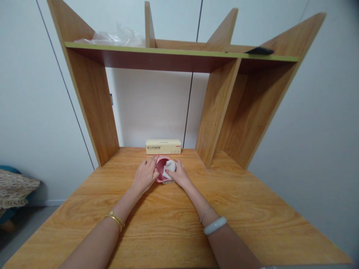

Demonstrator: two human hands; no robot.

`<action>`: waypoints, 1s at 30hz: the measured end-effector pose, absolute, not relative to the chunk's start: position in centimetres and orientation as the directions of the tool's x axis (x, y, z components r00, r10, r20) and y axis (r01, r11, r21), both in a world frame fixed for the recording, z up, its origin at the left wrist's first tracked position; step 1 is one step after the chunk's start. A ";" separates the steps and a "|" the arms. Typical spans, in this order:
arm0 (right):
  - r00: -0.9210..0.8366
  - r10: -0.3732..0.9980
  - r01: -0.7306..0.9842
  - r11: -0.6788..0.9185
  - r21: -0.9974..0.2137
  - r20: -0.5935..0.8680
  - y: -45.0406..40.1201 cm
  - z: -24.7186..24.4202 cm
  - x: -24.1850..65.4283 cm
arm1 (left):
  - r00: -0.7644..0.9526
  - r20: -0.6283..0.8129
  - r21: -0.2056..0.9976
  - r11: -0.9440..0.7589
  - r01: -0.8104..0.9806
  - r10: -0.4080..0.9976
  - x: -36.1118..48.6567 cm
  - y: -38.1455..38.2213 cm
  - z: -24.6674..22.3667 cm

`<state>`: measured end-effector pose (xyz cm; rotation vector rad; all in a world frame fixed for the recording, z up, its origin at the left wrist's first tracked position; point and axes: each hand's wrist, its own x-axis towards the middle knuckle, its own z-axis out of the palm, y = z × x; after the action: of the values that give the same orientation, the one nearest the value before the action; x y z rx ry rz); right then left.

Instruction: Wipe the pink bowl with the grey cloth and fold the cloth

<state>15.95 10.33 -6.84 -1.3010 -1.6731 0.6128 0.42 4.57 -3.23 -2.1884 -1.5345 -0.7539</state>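
A pink bowl (160, 167) rests on the wooden desk, its dark pink inside facing me. My left hand (145, 173) grips the bowl by its left side, fingers over the far rim and thumb near the opening. In my right hand (179, 174) a white cloth (169, 169) is bunched up and pressed against the right part of the bowl. The cloth covers part of the bowl's inside and right rim. Some fingertips of the right hand are hidden behind the cloth.
Behind the bowl lies a long cream box (163, 147) with printed lettering. A wooden shelf unit (215, 108) rises at the desk's back. Clear plastic wrapping (120, 36) and a flat black item (260, 50) sit on its upper shelf. A woven cover (17, 186) drapes over a blue seat at left.
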 end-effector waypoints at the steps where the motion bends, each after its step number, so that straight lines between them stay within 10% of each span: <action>1: -0.062 0.943 0.546 0.305 -0.780 0.326 10.3 -6.7 16.0 | 0.302 0.614 -0.019 -0.369 0.929 0.729 0.5 4.5 -3.1; 6: -0.078 0.965 0.623 0.244 -0.743 0.252 10.2 -6.6 16.0 | 0.323 0.647 0.035 -0.451 0.892 0.691 0.8 4.5 -3.1; 11: 0.081 0.947 0.435 0.246 -0.866 0.310 10.4 -7.4 16.4 | -0.047 0.644 0.501 -0.374 0.781 0.763 1.3 5.1 -4.3; 15: 0.082 0.945 0.200 0.296 -0.934 0.317 10.8 -8.0 16.5 | -0.026 0.531 0.730 -0.442 0.521 0.847 2.5 5.1 -5.1; 30: 0.123 0.884 0.667 0.262 -0.697 0.450 8.1 -4.4 17.8 | -0.047 0.430 0.629 -0.262 0.732 0.902 3.0 3.7 -3.9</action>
<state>17.81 8.07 -4.41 -1.4691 -1.6075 0.2946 3.00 3.72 -3.90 -2.2985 -2.0163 -1.3690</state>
